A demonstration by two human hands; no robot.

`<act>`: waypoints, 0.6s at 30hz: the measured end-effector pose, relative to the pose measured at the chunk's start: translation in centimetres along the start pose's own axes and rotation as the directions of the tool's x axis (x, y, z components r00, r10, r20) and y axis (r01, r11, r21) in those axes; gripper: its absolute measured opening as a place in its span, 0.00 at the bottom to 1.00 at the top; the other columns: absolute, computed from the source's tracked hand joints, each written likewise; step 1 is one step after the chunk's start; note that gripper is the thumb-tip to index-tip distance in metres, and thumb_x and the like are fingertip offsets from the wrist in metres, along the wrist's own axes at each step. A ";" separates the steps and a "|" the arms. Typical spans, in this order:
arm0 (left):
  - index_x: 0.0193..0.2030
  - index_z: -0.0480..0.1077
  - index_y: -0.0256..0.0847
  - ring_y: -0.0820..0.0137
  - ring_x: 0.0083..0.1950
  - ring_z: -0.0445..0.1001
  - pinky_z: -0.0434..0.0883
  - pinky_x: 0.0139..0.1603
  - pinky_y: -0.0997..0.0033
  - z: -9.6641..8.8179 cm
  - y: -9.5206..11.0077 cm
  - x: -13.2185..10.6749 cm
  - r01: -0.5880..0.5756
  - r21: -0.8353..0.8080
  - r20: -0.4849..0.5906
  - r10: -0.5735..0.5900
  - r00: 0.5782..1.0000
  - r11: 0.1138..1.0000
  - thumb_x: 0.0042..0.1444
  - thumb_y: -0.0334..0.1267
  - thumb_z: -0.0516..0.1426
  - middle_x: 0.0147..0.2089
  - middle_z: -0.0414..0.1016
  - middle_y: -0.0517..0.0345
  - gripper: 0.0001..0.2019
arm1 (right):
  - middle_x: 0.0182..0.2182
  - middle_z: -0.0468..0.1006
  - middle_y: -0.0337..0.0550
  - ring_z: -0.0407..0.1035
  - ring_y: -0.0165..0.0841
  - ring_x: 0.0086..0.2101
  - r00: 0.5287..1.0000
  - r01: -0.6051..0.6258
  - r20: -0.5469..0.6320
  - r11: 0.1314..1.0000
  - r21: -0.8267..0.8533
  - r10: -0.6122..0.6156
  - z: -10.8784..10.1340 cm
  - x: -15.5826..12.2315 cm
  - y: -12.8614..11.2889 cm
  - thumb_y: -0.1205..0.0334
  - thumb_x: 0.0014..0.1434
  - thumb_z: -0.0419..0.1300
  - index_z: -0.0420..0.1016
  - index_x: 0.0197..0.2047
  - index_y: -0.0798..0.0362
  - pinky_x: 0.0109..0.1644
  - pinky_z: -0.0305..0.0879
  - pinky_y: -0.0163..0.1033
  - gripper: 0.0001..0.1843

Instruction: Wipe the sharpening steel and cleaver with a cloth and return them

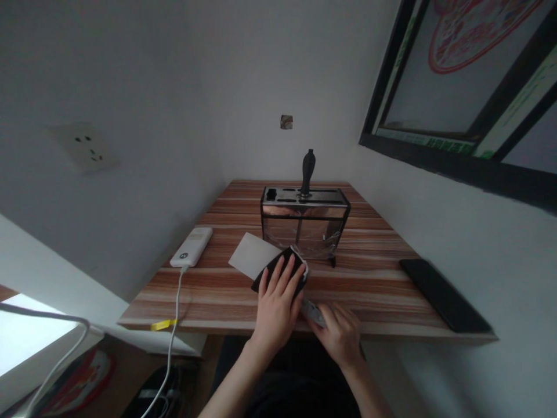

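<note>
My left hand (277, 299) lies with its fingers spread over a flat black piece (292, 253), pressing it to the table. That piece has a ragged white edge on its right side; its material is unclear. Under its upper left part sticks out a white sheet (251, 254). The fingers of my right hand (340, 334) are closed round a slim grey-handled tool (312, 312), which points up and left toward the black piece. Its tip is close to my left hand and too hidden to make out, so its kind stays unclear.
Behind my hands stands a clear-sided knife block (304, 229) with one black handle (308, 171) rising from it. On the wood-grain table (369, 290) are a white power bank (191, 247) with a cable at left, yellow tape (163, 325) and a black phone (444, 295) at right. Walls enclose three sides.
</note>
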State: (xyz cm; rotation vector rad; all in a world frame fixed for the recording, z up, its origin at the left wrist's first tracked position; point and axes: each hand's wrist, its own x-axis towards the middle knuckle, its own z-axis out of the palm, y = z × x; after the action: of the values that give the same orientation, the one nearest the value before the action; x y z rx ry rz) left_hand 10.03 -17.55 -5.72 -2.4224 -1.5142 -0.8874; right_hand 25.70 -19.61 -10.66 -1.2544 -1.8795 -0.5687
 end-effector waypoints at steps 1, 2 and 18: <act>0.66 0.49 0.50 0.64 0.70 0.45 0.45 0.66 0.55 -0.1 -0.5 0.3 0.019 0.006 -0.014 -0.019 1.000 1.000 0.62 0.34 0.47 0.69 0.48 0.62 0.26 | 0.19 0.73 0.42 0.66 0.32 0.25 1.000 -0.001 0.001 1.000 0.002 0.001 0.0 0.0 0.0 0.56 0.61 0.53 0.71 0.28 0.54 0.33 0.57 0.36 0.15; 0.66 0.49 0.50 0.64 0.70 0.45 0.45 0.66 0.54 -0.2 -1.0 0.5 0.039 0.011 -0.029 -0.038 0.999 0.999 0.62 0.34 0.46 0.69 0.49 0.61 0.25 | 0.20 0.73 0.42 0.66 0.32 0.25 1.000 -0.003 0.000 1.000 0.005 0.003 0.0 0.0 0.0 0.56 0.61 0.53 0.71 0.29 0.54 0.34 0.57 0.36 0.14; 0.64 0.54 0.44 0.64 0.70 0.44 0.41 0.67 0.51 -1.6 -7.3 3.3 0.227 0.018 -0.199 -0.219 0.955 0.974 0.64 0.36 0.44 0.69 0.49 0.54 0.22 | 0.19 0.73 0.41 0.67 0.32 0.25 1.000 -0.003 0.001 1.000 0.018 0.003 0.0 0.1 0.0 0.59 0.59 0.56 0.71 0.29 0.54 0.34 0.58 0.36 0.10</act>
State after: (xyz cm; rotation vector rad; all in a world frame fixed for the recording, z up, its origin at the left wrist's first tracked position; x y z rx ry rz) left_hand 4.15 -12.13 -3.91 -2.0925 -1.7335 -1.0891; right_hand 25.68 -19.60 -10.60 -1.2454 -1.8792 -0.5485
